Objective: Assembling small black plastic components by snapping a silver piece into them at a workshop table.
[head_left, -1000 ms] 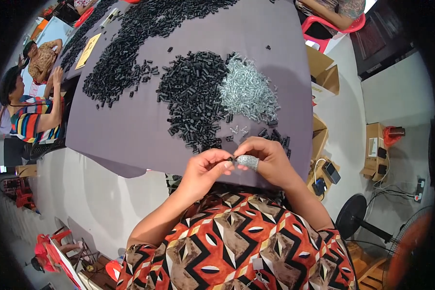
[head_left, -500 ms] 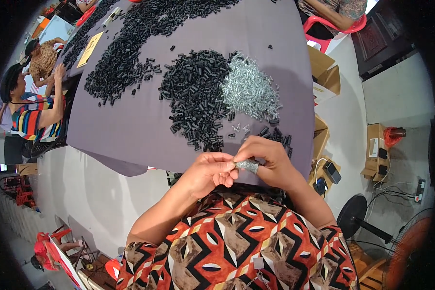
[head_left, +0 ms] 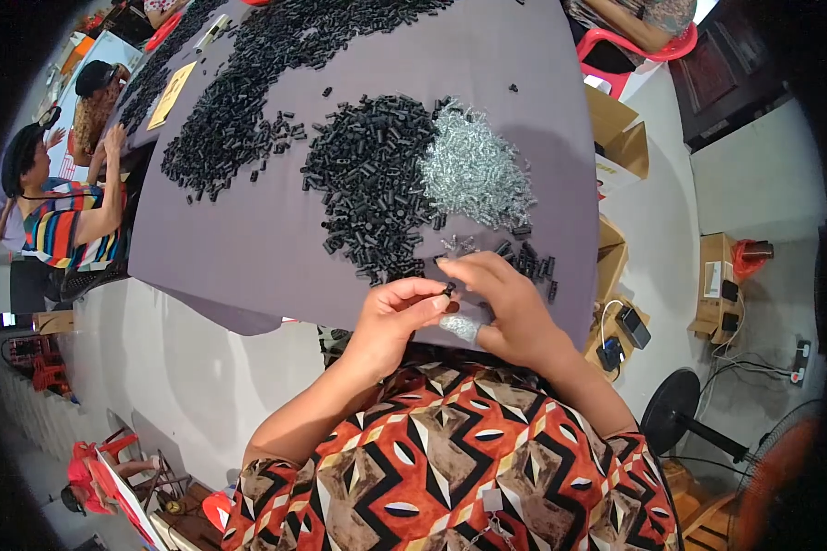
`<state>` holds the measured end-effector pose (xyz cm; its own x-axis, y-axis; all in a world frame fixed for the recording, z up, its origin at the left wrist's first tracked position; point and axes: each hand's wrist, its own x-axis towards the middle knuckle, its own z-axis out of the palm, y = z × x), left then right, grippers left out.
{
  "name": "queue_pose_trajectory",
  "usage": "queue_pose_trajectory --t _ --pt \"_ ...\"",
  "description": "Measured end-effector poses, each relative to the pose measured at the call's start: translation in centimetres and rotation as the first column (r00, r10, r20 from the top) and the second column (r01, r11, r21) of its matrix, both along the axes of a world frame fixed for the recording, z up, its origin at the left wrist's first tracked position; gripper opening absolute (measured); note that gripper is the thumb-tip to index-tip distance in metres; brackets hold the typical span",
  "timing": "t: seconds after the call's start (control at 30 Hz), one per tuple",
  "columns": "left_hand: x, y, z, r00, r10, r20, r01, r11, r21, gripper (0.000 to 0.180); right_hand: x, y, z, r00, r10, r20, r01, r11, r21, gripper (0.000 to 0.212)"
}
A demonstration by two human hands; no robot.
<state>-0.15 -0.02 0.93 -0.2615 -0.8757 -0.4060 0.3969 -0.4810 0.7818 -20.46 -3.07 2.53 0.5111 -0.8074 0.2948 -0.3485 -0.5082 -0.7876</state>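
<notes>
My left hand (head_left: 400,317) is closed, pinching a small black plastic piece (head_left: 449,289) between thumb and fingertips. Close beside it, my right hand (head_left: 515,308) has its thumb and index finger apart, with nothing seen between them. Silvery wrapping (head_left: 460,327) covers the end of my right thumb. Past my hands lies a heap of short black tubes (head_left: 368,174), and against its right side a pile of small shiny metal springs (head_left: 478,170). A few loose springs (head_left: 459,244) and several black tubes (head_left: 528,260) lie just beyond my right hand.
More black tubes (head_left: 216,138) spread over the far left of the cloth-covered table (head_left: 248,239). A co-worker in a striped shirt (head_left: 73,220) sits along the left edge. Cardboard boxes (head_left: 620,147) stand along the right side, near a black fan stand (head_left: 675,413).
My right thumb and index finger have parted and drawn off from my left fingertips, where the black piece now shows. At the left, a co-worker in a dark cap has shifted.
</notes>
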Motion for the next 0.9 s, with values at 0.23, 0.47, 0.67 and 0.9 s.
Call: queue_pose_trajectory --t 0.23,0.47,0.67,0.9 --pt "0.2 0.2 -0.9 0.996 -0.089 -0.005 0.089 0.996 -0.017 0.019 1.4 0.5 -1.5 0.995 -0.086 -0.059 0.078 0.989 -0.126 0.054" --pt "0.2 -0.1 0.4 0.962 -0.092 -0.256 0.143 0.972 0.187 0.021 0.8 0.4 -1.4 1.000 0.003 0.000 -0.003 1.000 -0.030 0.058" --pt "0.0 0.7 0.0 0.963 -0.108 -0.247 0.133 0.987 0.089 0.019 1.1 0.9 -0.9 1.000 -0.008 -0.026 0.005 0.991 -0.136 0.048" --pt "-1.0 1.4 -0.6 0.980 -0.006 -0.199 0.029 0.994 0.110 0.017 1.0 1.2 -2.1 0.993 -0.062 -0.098 0.038 0.971 -0.235 0.044"
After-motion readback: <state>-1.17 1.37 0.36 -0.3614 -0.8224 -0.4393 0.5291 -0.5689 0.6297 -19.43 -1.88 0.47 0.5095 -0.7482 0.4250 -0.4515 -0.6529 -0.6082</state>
